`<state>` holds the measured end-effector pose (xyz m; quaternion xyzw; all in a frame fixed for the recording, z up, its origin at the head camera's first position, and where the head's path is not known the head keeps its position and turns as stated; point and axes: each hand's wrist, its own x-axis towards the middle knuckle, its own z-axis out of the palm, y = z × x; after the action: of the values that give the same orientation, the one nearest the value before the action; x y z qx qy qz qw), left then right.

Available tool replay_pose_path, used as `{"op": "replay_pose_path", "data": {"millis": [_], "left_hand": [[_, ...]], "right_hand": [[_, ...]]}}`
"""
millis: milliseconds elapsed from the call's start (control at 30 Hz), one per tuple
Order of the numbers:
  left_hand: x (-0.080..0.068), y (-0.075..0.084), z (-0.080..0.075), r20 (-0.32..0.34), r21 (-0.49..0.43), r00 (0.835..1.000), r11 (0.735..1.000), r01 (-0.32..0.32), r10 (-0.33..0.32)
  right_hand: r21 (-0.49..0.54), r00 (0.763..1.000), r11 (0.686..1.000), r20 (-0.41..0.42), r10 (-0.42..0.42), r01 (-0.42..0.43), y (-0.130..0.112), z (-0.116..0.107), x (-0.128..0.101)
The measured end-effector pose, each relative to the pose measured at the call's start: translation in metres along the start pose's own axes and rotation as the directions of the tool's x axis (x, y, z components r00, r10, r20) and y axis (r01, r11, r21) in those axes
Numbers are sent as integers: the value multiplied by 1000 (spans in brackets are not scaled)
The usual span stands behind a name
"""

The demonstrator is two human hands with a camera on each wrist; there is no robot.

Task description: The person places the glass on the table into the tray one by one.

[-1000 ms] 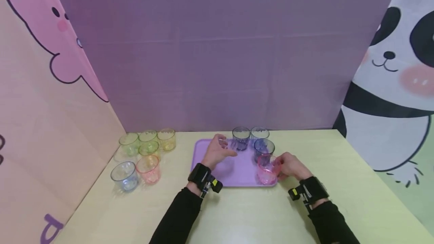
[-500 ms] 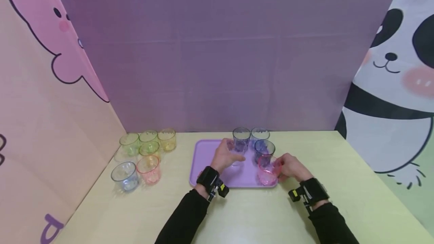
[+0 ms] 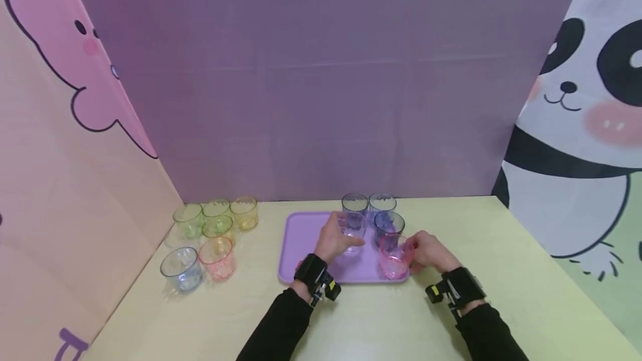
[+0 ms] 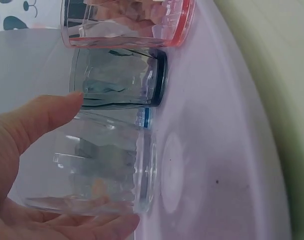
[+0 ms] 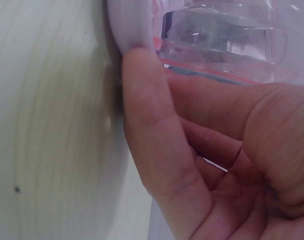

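Head view first: my left hand (image 3: pixel 335 241) has come in from the tray's (image 3: pixel 293 249) open left part and now curls round a clear cup (image 3: pixel 353 228) mid-tray, just before the dark cups (image 3: pixel 355 204). My right hand (image 3: pixel 430 250) stays wrapped on the pink cup (image 3: pixel 393 255) at the near right corner. I judge both cups are gripped and standing on the tray.

Left wrist: thumb and palm cradle the clear cup (image 4: pixel 99 165).

Right wrist: curled fingers (image 5: pixel 156 150) press the pink cup (image 5: pixel 231 45) at the tray rim.
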<state>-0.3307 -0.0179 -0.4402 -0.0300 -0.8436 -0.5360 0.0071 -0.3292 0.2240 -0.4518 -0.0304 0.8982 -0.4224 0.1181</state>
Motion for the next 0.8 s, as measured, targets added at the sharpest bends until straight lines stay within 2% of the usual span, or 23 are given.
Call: {"op": "replay_pose_path", "data": {"millis": [233,600,800], "left_hand": [[-2,-1,5,14,10,1000,1000,-9,9],[3,2,9,2,0,1000,1000,-11,11],[6,0,11,1,10,1000,1000,-5,5]], "right_hand": [[9,1000,1000,7,5,-5,4,1,-2],[24,1000,1000,7,-7,7,5,0,0],[21,1000,1000,11,19,-20,1,0,0]]}}
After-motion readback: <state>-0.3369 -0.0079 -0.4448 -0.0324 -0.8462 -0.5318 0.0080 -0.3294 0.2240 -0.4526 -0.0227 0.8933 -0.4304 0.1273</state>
